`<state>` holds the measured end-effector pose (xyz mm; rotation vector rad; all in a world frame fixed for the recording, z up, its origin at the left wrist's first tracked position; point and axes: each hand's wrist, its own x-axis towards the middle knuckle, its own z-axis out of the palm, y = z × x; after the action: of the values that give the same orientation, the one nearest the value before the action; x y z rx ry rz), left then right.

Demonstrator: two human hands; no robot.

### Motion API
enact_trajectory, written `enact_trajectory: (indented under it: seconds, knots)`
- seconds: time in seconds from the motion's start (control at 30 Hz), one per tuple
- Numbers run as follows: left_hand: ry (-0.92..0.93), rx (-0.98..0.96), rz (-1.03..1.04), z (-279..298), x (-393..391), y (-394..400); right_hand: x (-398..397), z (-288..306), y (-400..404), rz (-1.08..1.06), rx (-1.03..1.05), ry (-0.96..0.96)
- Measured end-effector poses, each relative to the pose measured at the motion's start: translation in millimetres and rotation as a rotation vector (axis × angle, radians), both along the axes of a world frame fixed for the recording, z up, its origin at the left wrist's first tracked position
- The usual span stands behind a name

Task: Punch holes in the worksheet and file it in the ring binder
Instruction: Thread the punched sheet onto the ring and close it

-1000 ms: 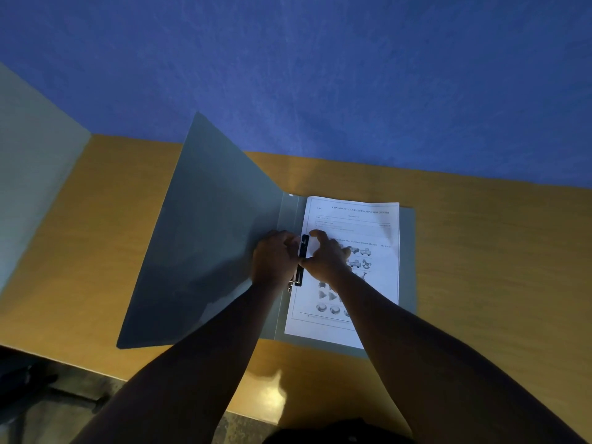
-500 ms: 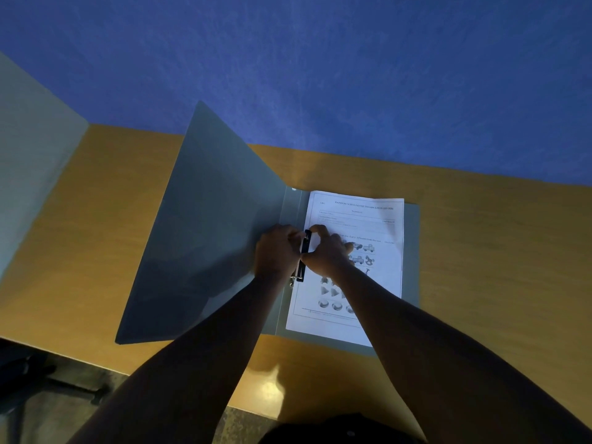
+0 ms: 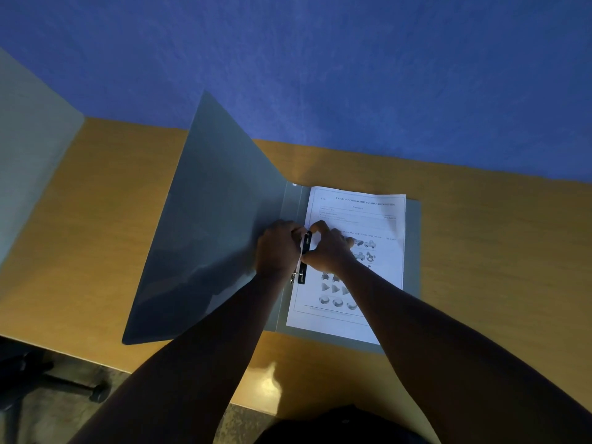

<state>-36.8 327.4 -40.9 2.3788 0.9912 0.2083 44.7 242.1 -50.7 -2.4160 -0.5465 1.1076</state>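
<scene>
Over the binder [image 3: 221,238] clip [image 3: 304,257], both hands curled.

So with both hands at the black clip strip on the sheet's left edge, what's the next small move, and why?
Probably press the strip flat onto the worksheet. Both hands pinch it over the sheet's left margin, the sheet lies inside the open binder, and the strip's lower end looks seated at a metal prong while its upper end seems raised.
</scene>
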Motion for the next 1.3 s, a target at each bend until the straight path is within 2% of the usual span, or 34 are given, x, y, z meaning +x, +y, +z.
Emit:
enact_trajectory:
  seconds: [0.43, 0.67, 0.8, 1.03, 1.3]
  knots:
    - [0.026, 0.028, 0.011, 1.1, 1.1, -1.1, -0.7, -7.7, 0.6, 0.053, 0.002, -0.045]
    - [0.168, 0.070, 0.028, 12.7, 6.4, 1.7, 1.6, -2.1, -4.0, 0.021, 0.020, -0.005]
    - [0.213, 0.154, -0.031, 24.0, 14.2, 5.9, 3.4, 7.9, -2.6, 0.044, -0.016, 0.008]
    - [0.072, 0.475, -0.134, 75.8, 44.2, 16.1, 2.9, 18.3, -12.2, 0.048, -0.036, 0.041]
    - [-0.111, 0.676, -0.128, 141.1, 63.1, 52.3, 2.8, 28.8, -27.1, 0.051, -0.081, 0.084]
